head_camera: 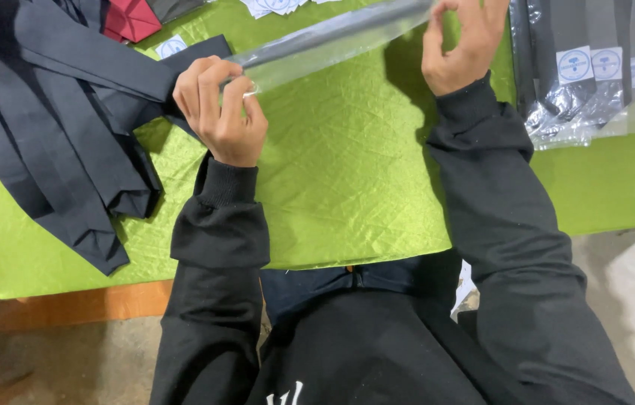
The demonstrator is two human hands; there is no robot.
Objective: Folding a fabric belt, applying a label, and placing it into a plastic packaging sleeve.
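Here left hand (220,112), right hand (460,45) pinch clear sleeve (332,41).

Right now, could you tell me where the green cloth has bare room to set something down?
The green cloth is bare in the middle, between the forearms, and below the bagged ties at right. Loose dark ties crowd the left; both hands stretch a clear sleeve across the top.

Glossy clear plastic sleeve (332,37); crinkled satin-sheen green cloth (347,172).
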